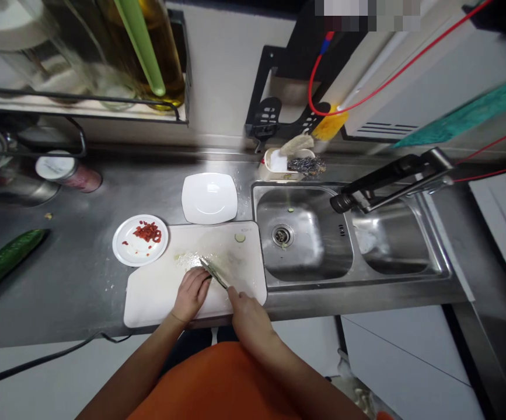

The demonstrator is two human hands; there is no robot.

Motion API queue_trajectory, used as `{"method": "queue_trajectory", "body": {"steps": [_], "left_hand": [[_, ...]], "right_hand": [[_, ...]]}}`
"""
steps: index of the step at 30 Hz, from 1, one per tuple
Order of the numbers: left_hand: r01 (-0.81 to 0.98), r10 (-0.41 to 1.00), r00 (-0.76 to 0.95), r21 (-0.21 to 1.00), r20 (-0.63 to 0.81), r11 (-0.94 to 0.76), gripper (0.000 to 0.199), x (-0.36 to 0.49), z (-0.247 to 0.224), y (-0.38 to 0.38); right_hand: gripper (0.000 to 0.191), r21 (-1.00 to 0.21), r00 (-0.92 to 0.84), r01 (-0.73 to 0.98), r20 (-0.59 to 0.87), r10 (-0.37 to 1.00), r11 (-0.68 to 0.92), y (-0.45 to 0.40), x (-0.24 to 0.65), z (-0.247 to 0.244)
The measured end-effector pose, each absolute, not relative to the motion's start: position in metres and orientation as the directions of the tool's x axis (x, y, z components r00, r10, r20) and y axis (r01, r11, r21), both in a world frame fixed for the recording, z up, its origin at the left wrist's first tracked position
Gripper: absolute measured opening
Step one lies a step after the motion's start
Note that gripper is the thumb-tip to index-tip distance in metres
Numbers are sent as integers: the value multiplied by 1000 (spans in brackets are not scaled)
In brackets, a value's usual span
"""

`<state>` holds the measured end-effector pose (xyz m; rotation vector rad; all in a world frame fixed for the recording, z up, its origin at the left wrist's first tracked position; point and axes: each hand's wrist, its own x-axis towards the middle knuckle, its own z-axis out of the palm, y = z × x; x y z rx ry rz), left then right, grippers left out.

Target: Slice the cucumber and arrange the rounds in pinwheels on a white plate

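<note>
On the white cutting board (156,297), my right hand (250,318) is closed round the handle of a kitchen knife (214,273), its blade pointing up and to the left. My left hand (192,291) presses down beside the blade with its fingers curled together. Whatever lies under those fingers is mostly hidden; a bit of dark green shows by the blade. Pale, wet green scraps (182,255) lie just beyond the knife tip. A thin cucumber slice (240,238) rests near the board's upper right corner.
A small white plate (119,245) with chopped red pieces (148,231) overlaps the board's upper left. Behind stands a white square plate (209,198). A whole cucumber (5,265) lies far left, near a lidded jar (69,171). To the right is a double sink (309,274) with a black faucet (379,181).
</note>
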<state>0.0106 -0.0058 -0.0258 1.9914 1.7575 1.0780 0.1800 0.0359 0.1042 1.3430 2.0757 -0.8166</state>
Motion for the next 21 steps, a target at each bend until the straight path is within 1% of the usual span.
{"method": "queue_trajectory", "body": {"steps": [14, 21], "left_hand": [[725, 952, -11, 659, 305, -202, 18, 9, -28, -7], [714, 951, -19, 670, 308, -202, 19, 10, -27, -7]], "right_hand": [[47, -233, -380, 921, -719, 582, 313, 40, 176, 92], [48, -255, -395, 917, -693, 603, 307, 41, 170, 77]]}}
